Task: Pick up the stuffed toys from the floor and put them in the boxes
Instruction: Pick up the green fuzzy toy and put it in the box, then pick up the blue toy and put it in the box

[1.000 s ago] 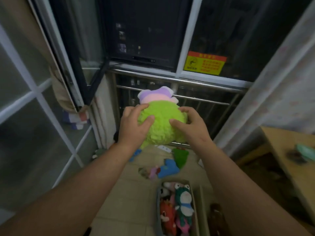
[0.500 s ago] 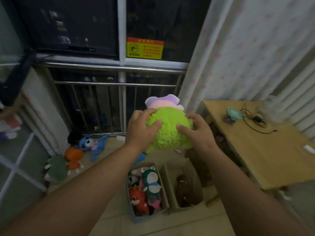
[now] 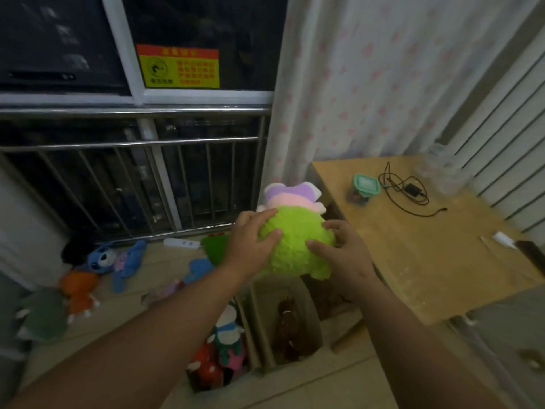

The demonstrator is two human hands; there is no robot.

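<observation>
A single view is provided, taken from head height and directed forward and down. The floor (image 3: 295, 385) is seen from above; the window railing (image 3: 177, 111) is framed far, the table (image 3: 442, 261) right.
</observation>
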